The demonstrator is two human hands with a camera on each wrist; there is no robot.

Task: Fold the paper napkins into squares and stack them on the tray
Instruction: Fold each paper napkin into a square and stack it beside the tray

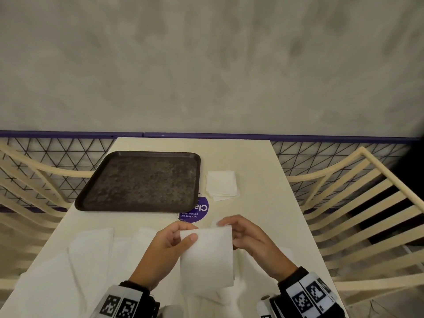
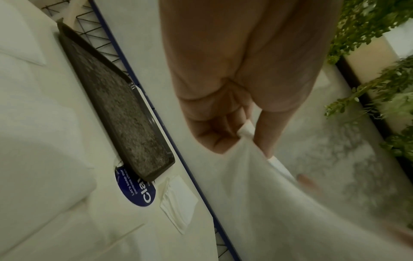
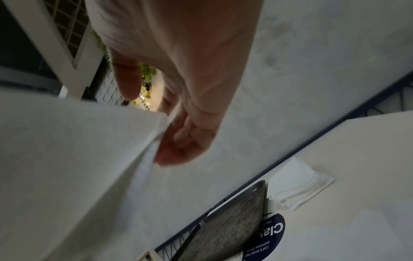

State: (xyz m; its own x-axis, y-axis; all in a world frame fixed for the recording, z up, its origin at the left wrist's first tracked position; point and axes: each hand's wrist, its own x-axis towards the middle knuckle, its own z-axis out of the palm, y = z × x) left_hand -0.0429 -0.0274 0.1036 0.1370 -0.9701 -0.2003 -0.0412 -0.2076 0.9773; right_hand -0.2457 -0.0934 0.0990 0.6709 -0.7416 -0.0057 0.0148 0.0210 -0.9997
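Both hands hold one white paper napkin [image 1: 206, 260] up over the near end of the table, hanging as a tall rectangle. My left hand [image 1: 187, 235] pinches its top left corner, thumb on the front; the left wrist view shows the same pinch, left hand [image 2: 245, 134] on napkin [image 2: 279, 211]. My right hand [image 1: 229, 230] has its fingers curled at the top right corner; in the right wrist view the right hand [image 3: 165, 120] closes on the napkin [image 3: 67, 159] edge. The dark tray [image 1: 142, 180] lies bare at the far left. Beside it sits a stack of folded napkins [image 1: 221, 184].
Unfolded napkins [image 1: 91, 249] lie spread over the near left of the cream table. A round purple sticker [image 1: 197, 212] shows by the tray's near right corner. Cream slatted chairs [image 1: 358, 203] flank the table, with a purple-railed mesh fence [image 1: 68, 154] behind.
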